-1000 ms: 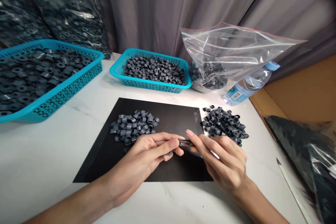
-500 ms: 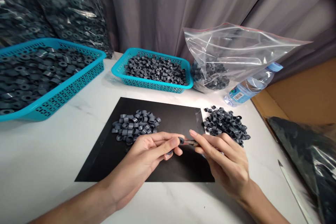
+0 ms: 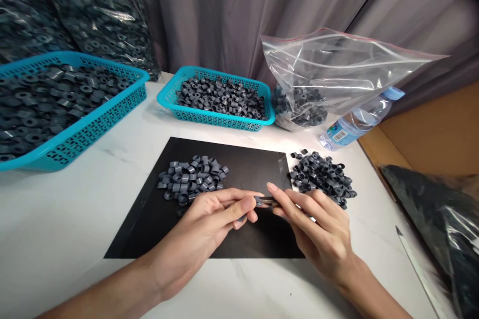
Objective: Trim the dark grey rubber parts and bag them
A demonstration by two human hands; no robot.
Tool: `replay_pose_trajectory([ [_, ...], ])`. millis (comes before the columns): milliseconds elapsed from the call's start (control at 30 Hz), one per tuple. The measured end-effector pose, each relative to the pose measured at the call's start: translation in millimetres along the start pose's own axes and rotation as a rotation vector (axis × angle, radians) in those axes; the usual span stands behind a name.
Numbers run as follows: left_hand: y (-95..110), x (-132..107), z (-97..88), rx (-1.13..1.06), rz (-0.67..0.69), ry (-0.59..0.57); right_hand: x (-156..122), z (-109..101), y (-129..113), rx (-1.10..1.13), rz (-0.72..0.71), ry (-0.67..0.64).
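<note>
Thumb and fingers of my left hand pinch a small dark grey plastic ring above the black mat. A second grey piece shows partly between the lower fingers of that hand. My right hand is closed on metal tweezers, whose tips reach the ring's open end; how deep they go is hidden. Behind the left hand, a pile of grey rings lies on the black mat. Beyond the right hand is another heap of darker rings on the white table.
A large blue basket and a smaller blue basket hold many grey rings. A zip bag of rings and a water bottle stand at the back right. A thin pointed strip lies at the right edge.
My right hand has moved slightly left, bringing the tweezers up against the ring. The left hand still pinches the ring, which is turned a little.
</note>
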State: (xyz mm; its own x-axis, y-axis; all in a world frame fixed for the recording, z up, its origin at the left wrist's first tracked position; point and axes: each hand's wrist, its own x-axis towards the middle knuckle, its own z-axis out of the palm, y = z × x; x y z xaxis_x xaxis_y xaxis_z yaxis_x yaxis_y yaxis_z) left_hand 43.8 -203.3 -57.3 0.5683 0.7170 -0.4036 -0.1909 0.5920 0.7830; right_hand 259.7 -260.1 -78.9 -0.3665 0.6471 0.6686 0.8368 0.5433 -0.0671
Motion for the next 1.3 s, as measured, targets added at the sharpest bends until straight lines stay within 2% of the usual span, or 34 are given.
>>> replay_pose_trajectory([
  [433, -1.2, -0.2, -2.5, 0.024, -0.007, -0.025, 3.8, -1.4, -2.5, -0.049, -0.037, 0.042],
  [767, 0.0, 0.9, -1.9, 0.049, -0.007, -0.022, 4.6, -2.1, -1.6, -0.042, -0.030, 0.023],
  [1100, 1.8, -5.1, 3.4, 0.110, -0.005, 0.013, 1.5, -3.4, 0.7, 0.105, 0.049, 0.073],
  [1300, 3.1, -4.9, 2.1, 0.088, -0.016, 0.052, 6.4, -6.7, 2.8, 0.169, 0.029, 0.017],
])
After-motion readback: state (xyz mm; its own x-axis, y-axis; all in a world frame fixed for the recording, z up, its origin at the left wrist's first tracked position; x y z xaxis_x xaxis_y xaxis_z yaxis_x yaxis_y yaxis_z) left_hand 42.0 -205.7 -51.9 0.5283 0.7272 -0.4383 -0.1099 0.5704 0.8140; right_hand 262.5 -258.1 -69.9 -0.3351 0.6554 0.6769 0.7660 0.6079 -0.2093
